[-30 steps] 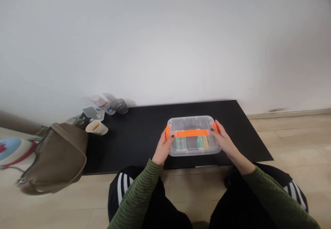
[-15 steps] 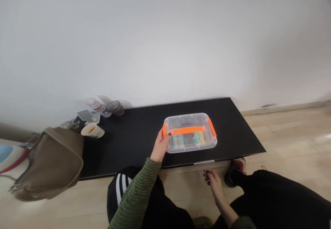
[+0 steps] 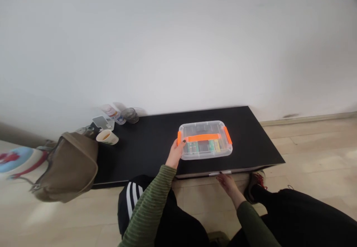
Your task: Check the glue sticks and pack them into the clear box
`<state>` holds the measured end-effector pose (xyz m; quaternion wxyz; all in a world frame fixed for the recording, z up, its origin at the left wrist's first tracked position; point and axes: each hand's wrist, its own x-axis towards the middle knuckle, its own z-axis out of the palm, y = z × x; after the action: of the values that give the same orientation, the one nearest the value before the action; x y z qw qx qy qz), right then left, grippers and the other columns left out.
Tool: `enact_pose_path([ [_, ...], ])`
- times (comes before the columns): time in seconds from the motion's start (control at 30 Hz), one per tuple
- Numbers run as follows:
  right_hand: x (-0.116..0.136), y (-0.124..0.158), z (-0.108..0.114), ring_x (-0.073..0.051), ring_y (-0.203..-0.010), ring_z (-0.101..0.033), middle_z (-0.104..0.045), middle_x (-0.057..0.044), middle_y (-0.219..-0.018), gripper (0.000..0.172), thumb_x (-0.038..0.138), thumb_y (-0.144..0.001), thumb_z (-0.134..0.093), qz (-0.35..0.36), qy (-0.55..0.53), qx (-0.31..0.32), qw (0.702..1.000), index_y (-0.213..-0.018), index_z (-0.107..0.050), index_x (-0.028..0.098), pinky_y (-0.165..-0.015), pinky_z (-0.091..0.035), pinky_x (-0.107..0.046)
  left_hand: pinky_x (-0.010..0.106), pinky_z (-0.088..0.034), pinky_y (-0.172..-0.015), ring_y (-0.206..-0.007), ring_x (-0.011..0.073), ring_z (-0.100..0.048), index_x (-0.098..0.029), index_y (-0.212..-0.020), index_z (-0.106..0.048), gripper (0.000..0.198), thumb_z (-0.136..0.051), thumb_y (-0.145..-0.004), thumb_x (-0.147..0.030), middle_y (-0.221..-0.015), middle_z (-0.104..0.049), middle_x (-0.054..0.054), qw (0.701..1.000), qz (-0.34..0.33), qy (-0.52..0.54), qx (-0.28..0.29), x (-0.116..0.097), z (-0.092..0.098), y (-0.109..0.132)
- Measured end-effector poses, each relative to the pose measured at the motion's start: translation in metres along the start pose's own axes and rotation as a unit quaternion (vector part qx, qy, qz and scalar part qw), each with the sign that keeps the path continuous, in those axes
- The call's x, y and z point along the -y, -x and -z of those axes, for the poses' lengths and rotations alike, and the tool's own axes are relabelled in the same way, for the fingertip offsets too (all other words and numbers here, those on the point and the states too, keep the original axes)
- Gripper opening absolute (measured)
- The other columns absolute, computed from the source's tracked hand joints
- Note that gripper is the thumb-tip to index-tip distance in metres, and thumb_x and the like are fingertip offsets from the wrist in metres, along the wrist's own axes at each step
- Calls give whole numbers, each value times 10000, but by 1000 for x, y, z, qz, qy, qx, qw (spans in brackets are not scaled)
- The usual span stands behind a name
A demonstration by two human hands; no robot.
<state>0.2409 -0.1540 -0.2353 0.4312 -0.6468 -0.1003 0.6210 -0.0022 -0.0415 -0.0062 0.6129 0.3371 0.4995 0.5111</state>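
A clear plastic storage box [image 3: 206, 154] with an orange carry handle and orange side clips lies closed on the black table [image 3: 150, 139]. Small green and yellow packs show through its lid. My left hand [image 3: 175, 154] grips the box's left end, thumb on the lid and the other fingers mostly hidden. Below the box, my right hand [image 3: 227, 183] is at the light handle [image 3: 225, 172] on the table's front edge, its fingers curled against it. Parts of those fingertips are hard to make out.
At the table's left stand a paper cup [image 3: 107, 137] with an orange-brown drink, a spray can [image 3: 113, 114], a dark mesh cup [image 3: 130, 115] and a grey-white device [image 3: 102, 122]. A brown bag [image 3: 69, 169] overhangs the left end. A white wall [image 3: 178, 53] rises behind.
My right hand has moved up from below the table edge to the light handle. My left hand keeps its hold on the box. The view has shifted slightly.
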Motion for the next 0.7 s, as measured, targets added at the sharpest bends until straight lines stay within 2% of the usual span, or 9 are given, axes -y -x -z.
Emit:
enact_pose_path([
  [0.2,-6,-4,8,-193,-752,-709,-716,-25,-742,168,236,-718,-672,-24,-37,7,999,-764,-511,233,-604,-494,-236,296,-501,-797,-862,186,-663,-138,-1095,-634,483,-753,-717,-414,-1002,-708,88,1000,-5,10,-15,-2,-3,2],
  [0.43,-7,-4,6,-154,-643,-665,-685,-14,-697,228,162,-710,-676,-25,-50,-4,998,-701,-459,231,-533,-460,-198,294,-492,-757,-821,186,-662,-124,-1111,-622,494,-733,-725,-411,-931,-710,80,1000,-10,10,-9,0,-3,1],
  [0.7,-28,29,21,-143,-632,-668,-683,-18,-711,198,176,-714,-705,-36,-39,-9,999,-734,-514,222,-528,-473,-194,291,-498,-759,-825,184,-665,-130,-1092,-630,474,-743,-719,-399,-947,-715,84,1000,-11,22,-9,-1,-4,2],
])
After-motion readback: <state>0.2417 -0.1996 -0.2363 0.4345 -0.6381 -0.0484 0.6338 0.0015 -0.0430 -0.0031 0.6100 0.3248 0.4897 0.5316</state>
